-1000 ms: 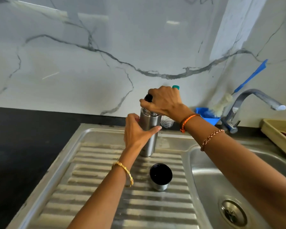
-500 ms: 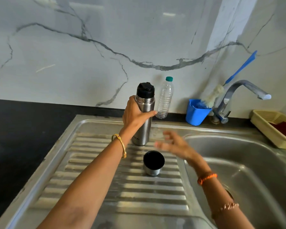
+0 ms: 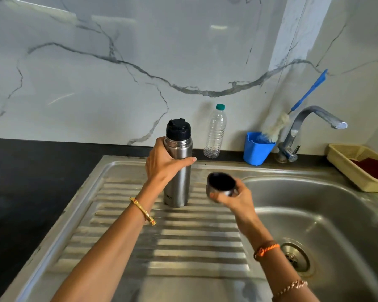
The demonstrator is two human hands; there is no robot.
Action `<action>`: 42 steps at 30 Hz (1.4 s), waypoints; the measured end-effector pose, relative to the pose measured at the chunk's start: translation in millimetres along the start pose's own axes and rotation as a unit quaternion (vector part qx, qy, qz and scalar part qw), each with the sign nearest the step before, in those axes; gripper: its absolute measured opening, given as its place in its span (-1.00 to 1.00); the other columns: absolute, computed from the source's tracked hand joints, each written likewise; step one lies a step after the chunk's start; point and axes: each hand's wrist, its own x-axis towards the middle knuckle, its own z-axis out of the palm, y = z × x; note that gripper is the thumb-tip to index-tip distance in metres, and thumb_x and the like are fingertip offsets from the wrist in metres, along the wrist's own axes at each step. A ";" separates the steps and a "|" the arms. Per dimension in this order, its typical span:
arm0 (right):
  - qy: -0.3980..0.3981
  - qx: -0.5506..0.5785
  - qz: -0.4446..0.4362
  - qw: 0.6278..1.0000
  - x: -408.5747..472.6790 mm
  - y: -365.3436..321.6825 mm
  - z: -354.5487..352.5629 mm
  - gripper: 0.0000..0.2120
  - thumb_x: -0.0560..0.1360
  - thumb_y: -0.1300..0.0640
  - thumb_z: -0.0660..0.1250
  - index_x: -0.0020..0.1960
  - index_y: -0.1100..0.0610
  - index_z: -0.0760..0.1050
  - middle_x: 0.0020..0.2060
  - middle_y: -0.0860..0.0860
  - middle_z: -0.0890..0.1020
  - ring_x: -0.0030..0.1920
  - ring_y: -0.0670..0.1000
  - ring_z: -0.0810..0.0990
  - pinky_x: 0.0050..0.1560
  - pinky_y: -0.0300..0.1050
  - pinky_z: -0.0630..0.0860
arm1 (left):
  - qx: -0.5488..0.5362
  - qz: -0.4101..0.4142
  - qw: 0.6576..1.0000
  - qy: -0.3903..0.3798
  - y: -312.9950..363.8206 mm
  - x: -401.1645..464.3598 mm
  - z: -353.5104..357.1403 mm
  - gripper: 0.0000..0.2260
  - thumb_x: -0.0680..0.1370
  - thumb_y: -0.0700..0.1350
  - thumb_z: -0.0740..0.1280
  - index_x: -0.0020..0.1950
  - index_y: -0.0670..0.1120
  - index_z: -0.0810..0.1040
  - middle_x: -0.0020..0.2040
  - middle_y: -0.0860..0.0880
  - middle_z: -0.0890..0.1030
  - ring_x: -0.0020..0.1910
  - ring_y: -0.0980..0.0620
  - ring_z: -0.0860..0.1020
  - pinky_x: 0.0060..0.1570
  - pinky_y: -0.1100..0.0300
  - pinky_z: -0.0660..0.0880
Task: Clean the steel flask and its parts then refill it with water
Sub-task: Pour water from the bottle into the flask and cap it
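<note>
My left hand (image 3: 165,165) gripped the flask (image 3: 178,168); my right hand (image 3: 234,196) pinched the cup lid (image 3: 220,184) beside it, loosely enough that I judged it might slip into the sink (image 3: 336,205).

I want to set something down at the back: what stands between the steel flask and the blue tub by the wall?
In the head view, a clear plastic bottle stands between the steel flask and the blue tub.

Brushed steel flask (image 3: 179,171) shining under a matt black plastic stopper (image 3: 178,129), ribbed steel drainboard (image 3: 183,243) gleaming, glossy veined marble wall (image 3: 96,73), clear ridged plastic bottle (image 3: 215,136)
</note>
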 end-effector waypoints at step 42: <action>-0.147 -0.609 -0.277 0.728 57.6 -170.8 81.4 -0.42 0.26 -0.29 0.41 0.02 0.17 0.53 -0.15 0.04 0.59 -0.09 0.06 0.53 -0.10 -0.08 0.48 | -0.223 0.008 0.975 0.021 -11.4 -17.1 0.4 -0.44 0.14 -0.09 0.63 0.05 -0.05 0.48 -0.11 0.12 0.60 -0.13 0.26 0.57 -0.18 0.45 0.50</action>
